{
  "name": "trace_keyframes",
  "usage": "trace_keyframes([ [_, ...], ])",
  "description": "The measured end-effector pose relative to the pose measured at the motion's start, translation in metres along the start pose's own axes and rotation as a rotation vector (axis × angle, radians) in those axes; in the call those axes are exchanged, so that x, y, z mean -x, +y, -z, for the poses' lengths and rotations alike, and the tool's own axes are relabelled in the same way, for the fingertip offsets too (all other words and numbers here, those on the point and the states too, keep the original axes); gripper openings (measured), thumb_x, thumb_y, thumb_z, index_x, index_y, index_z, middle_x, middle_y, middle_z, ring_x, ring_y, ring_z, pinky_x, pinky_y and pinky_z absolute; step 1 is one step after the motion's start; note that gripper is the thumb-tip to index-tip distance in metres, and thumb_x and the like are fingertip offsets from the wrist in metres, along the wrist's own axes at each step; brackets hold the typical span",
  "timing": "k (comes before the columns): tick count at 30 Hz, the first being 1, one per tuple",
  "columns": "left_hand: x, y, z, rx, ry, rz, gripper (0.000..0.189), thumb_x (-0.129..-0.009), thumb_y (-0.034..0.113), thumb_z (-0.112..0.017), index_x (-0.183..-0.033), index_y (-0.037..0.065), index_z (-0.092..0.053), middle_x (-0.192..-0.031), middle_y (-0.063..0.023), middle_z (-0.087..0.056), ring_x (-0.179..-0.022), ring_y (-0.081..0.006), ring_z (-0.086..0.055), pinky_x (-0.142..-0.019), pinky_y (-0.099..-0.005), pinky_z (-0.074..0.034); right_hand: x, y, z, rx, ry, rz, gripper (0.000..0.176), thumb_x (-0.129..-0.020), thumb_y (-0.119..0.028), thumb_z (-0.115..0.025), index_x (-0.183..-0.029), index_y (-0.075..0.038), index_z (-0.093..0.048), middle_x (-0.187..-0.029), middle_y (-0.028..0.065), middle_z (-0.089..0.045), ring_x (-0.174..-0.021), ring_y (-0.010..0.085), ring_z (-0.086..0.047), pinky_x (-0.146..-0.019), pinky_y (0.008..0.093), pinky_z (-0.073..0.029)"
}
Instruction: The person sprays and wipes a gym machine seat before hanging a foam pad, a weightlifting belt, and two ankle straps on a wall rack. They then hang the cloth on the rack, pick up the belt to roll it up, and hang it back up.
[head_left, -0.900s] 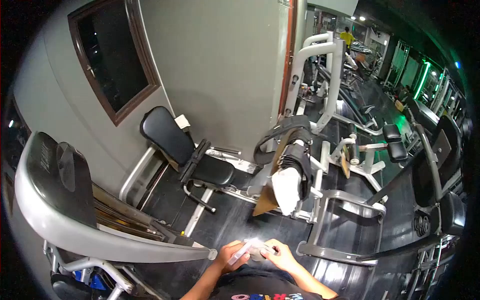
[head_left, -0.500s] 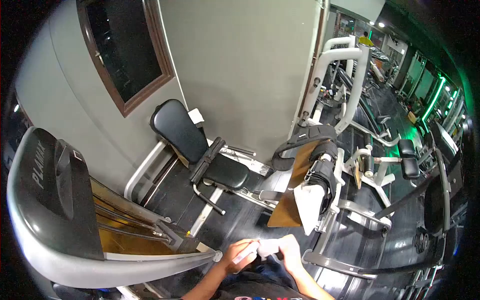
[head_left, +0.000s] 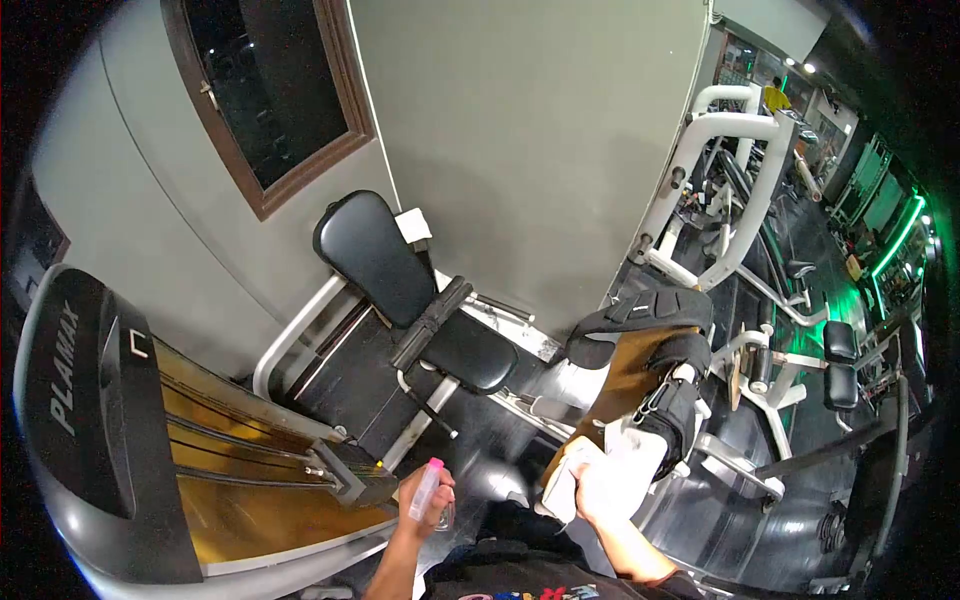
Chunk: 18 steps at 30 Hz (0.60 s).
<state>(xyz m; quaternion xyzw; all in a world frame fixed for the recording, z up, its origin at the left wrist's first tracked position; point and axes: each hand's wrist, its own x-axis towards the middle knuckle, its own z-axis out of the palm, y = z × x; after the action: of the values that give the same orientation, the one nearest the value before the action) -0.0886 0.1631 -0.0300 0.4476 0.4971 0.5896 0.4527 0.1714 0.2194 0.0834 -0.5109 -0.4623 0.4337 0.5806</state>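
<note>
My left hand [head_left: 418, 500] is closed around a small clear bottle with a pink top [head_left: 427, 488], held upright and slightly tilted in front of the weight-stack machine. My right hand [head_left: 603, 490] grips a white cloth [head_left: 562, 492], which hangs from the fingers on their left side. Just behind that hand, another white piece of cloth or paper [head_left: 640, 448] lies over the near end of a brown board [head_left: 625, 378]. Black padded straps [head_left: 665, 400] are strewn along the board, close beyond my right hand.
A seated machine with black pads [head_left: 370, 255] stands against the wall, a white item [head_left: 412, 225] behind its backrest. At left rises the PLAMAX weight-stack housing [head_left: 75, 390]. White-framed gym machines [head_left: 760, 130] line the right, and a person in yellow [head_left: 775, 97] is far back.
My hands have moved apart from their position together near my body. The right hand with the cloth has gone right and up to the board; the left with the bottle has gone left.
</note>
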Motion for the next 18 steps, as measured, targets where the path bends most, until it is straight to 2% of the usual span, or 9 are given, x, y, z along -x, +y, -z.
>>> trace_keyframes([
  [2, -0.009, 0.003, -0.009, 0.0, 0.037, 0.007, 0.032, -0.088, 0.033, -0.068, -0.086, 0.002, -0.061, -0.08, -0.0074, -0.063, -0.066, -0.0133, -0.061, -0.06, -0.0295, -0.05, -0.016, 0.009, 0.006, -0.025, -0.047, -0.067, 0.018, -0.076, 0.002, -0.046, -0.089, 0.0, -0.058, -0.083, 0.0048, -0.06, -0.081, 0.0141, -0.057, -0.075, 0.0269, -0.046],
  [6, -0.034, 0.011, -0.023, -0.086, 0.053, -0.047, 0.03, -0.089, 0.031, -0.068, -0.085, 0.002, -0.06, -0.082, -0.0103, -0.064, -0.066, -0.0163, -0.063, -0.06, -0.0303, -0.05, -0.053, 0.058, 0.002, -0.092, -0.271, -0.356, 0.017, -0.075, 0.003, -0.047, -0.086, 0.001, -0.059, -0.083, 0.0041, -0.06, -0.082, 0.0138, -0.056, -0.077, 0.0259, -0.044],
  [8, -0.042, 0.012, -0.024, -0.137, 0.046, -0.098, 0.03, -0.09, 0.03, -0.068, -0.086, 0.002, -0.059, -0.083, -0.0107, -0.064, -0.064, -0.0177, -0.063, -0.06, -0.0301, -0.05, -0.065, 0.092, 0.004, -0.14, -0.305, -0.283, 0.014, -0.075, 0.003, -0.048, -0.084, 0.002, -0.058, -0.082, 0.0032, -0.058, -0.082, 0.0125, -0.054, -0.076, 0.025, -0.043],
  [10, -0.052, 0.024, -0.028, -0.234, 0.03, -0.161, 0.033, -0.091, 0.034, -0.068, -0.085, 0.002, -0.058, -0.082, -0.0103, -0.063, -0.063, -0.0179, -0.063, -0.061, -0.0307, -0.05, -0.075, 0.091, -0.002, -0.111, -0.327, -0.244, 0.013, -0.077, 0.002, -0.049, -0.086, 0.002, -0.058, -0.081, 0.0027, -0.057, -0.08, 0.011, -0.053, -0.074, 0.0244, -0.042],
  [12, -0.057, 0.038, -0.038, -0.09, 0.143, -0.156, 0.041, -0.093, 0.041, -0.067, -0.083, 0.003, -0.057, -0.081, -0.0099, -0.062, -0.066, -0.0172, -0.063, -0.062, -0.0317, -0.05, -0.078, 0.087, -0.006, -0.096, -0.281, -0.299, 0.012, -0.079, -0.001, -0.049, -0.088, 0.001, -0.058, -0.078, 0.0016, -0.055, -0.076, 0.0095, -0.051, -0.07, 0.024, -0.041],
  [13, -0.062, 0.027, -0.033, -0.131, 0.189, -0.181, 0.048, -0.093, 0.047, -0.066, -0.081, 0.003, -0.054, -0.077, -0.0084, -0.059, -0.066, -0.0158, -0.062, -0.062, -0.0321, -0.049, -0.08, 0.09, -0.007, -0.057, -0.304, -0.248, 0.012, -0.081, -0.002, -0.049, -0.088, 0.0, -0.058, -0.077, 0.0007, -0.054, -0.074, 0.0092, -0.05, -0.068, 0.0243, -0.041],
  [15, -0.071, 0.016, -0.031, -0.123, 0.232, -0.192, 0.049, -0.093, 0.051, -0.065, -0.082, 0.004, -0.052, -0.079, -0.0077, -0.057, -0.066, -0.0149, -0.059, -0.061, -0.0315, -0.049, -0.087, 0.1, -0.011, -0.017, -0.324, -0.125, 0.01, -0.082, -0.005, -0.049, -0.088, -0.002, -0.057, -0.075, -0.0017, -0.052, -0.07, 0.0085, -0.047, -0.065, 0.0243, -0.04],
  [16, -0.077, 0.012, -0.027, -0.113, 0.264, -0.195, 0.051, -0.092, 0.054, -0.063, -0.084, 0.005, -0.051, -0.081, -0.007, -0.056, -0.065, -0.0139, -0.057, -0.061, -0.0308, -0.048, -0.09, 0.102, -0.014, -0.023, -0.325, -0.129, 0.01, -0.082, -0.005, -0.049, -0.088, -0.002, -0.057, -0.075, -0.0017, -0.052, -0.07, 0.0085, -0.047, -0.065, 0.0243, -0.04],
  [18, -0.094, 0.005, -0.022, -0.168, 0.253, -0.189, 0.052, -0.092, 0.056, -0.061, -0.088, 0.005, -0.051, -0.084, -0.0069, -0.054, -0.066, -0.0141, -0.056, -0.061, -0.0311, -0.048, -0.094, 0.104, -0.021, -0.108, -0.229, -0.296, 0.01, -0.082, -0.006, -0.049, -0.088, -0.002, -0.056, -0.075, -0.0023, -0.052, -0.071, 0.0088, -0.047, -0.066, 0.0245, -0.04],
])
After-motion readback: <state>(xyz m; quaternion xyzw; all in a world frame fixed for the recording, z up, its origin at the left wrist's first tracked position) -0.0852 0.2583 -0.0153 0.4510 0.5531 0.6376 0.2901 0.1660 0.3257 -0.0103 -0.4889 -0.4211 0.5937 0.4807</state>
